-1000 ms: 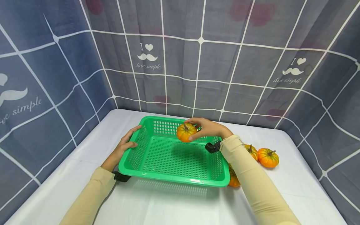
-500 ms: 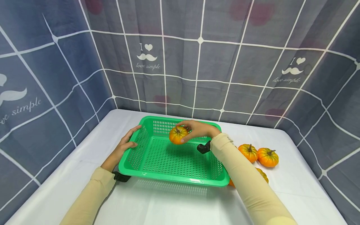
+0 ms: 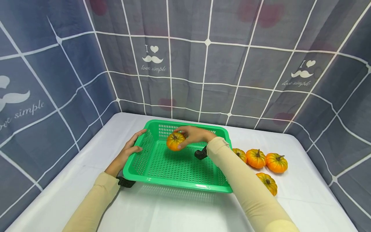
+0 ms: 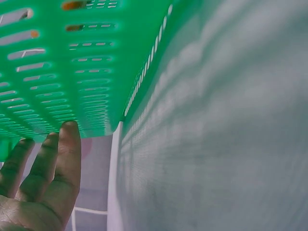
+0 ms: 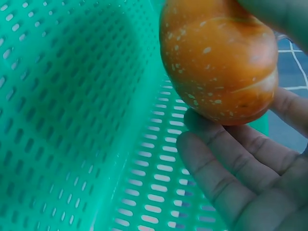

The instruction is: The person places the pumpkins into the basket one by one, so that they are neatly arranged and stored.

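Holding one pumpkin [image 3: 174,142], one basket [image 3: 174,183]: two hands [image 3: 127,151] [image 3: 195,134], four pumpkins [image 3: 256,159] alongside.

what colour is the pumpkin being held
The pumpkin is mostly orange with pale specks, clearest in the right wrist view.

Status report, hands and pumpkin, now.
Left hand holds basket by its rim. Right hand grips pumpkin, raised above basket floor. Nothing seen in the way below.

"I", apparently "love simple", on curtain [image 3: 185,61]
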Action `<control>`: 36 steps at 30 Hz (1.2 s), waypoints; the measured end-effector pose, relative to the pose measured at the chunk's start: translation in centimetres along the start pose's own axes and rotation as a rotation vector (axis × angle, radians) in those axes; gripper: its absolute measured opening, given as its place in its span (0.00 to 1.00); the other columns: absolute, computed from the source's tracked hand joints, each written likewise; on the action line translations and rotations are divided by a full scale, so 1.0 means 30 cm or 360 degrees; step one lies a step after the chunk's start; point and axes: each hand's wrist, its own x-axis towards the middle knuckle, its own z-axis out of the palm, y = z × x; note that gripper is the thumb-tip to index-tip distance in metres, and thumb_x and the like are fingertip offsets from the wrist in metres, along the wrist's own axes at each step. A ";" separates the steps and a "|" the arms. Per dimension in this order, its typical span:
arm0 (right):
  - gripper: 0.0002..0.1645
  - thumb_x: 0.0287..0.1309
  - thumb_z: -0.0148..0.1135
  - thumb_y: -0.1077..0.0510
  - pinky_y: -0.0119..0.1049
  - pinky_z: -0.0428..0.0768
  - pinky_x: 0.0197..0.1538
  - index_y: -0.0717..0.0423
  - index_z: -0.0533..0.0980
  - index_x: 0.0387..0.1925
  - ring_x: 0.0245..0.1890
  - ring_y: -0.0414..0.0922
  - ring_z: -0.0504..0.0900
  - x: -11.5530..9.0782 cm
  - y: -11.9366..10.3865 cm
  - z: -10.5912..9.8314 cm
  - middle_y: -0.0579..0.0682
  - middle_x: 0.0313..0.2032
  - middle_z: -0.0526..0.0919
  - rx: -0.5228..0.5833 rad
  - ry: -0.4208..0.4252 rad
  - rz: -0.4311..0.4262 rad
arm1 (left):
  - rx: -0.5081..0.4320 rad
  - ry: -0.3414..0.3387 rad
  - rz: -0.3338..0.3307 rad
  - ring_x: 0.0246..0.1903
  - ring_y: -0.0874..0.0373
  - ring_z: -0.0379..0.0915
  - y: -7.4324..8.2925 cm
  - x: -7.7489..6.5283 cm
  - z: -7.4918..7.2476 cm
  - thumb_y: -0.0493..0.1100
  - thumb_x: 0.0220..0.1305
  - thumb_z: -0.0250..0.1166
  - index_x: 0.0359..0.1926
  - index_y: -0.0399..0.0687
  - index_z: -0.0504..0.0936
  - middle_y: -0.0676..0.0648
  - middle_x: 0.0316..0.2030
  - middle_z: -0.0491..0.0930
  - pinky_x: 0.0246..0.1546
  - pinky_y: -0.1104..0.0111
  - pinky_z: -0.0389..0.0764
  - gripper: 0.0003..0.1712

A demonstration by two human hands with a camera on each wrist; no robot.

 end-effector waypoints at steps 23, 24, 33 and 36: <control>0.48 0.61 0.79 0.56 0.49 0.78 0.67 0.54 0.69 0.79 0.69 0.56 0.75 0.111 0.015 0.110 0.61 0.70 0.75 0.0078 0.0156 0.0081 | -0.0081 -0.0024 0.0049 0.72 0.69 0.54 -0.006 0.000 0.000 0.30 0.67 0.49 0.85 0.33 0.52 0.32 0.85 0.46 0.59 0.71 0.66 0.45; 0.47 0.61 0.79 0.56 0.49 0.77 0.68 0.54 0.69 0.79 0.69 0.56 0.75 0.115 0.015 0.114 0.61 0.71 0.75 0.0072 0.0158 0.0078 | -0.0082 -0.0026 0.0048 0.72 0.68 0.55 -0.005 0.000 0.000 0.30 0.67 0.49 0.85 0.33 0.52 0.32 0.85 0.46 0.59 0.71 0.66 0.45; 0.48 0.64 0.78 0.55 0.50 0.75 0.71 0.53 0.67 0.81 0.74 0.58 0.72 0.143 0.002 0.144 0.62 0.74 0.73 -0.0006 0.0140 0.0101 | -0.0007 -0.0014 0.0036 0.73 0.67 0.52 -0.004 0.001 -0.003 0.31 0.67 0.48 0.85 0.34 0.54 0.33 0.85 0.46 0.55 0.65 0.69 0.44; 0.49 0.63 0.79 0.54 0.50 0.75 0.71 0.53 0.67 0.81 0.73 0.58 0.73 0.150 0.002 0.153 0.63 0.73 0.74 -0.0025 0.0154 0.0116 | -0.0029 -0.0017 0.0041 0.72 0.67 0.54 -0.001 0.001 -0.002 0.30 0.67 0.49 0.85 0.33 0.53 0.32 0.85 0.46 0.56 0.67 0.69 0.44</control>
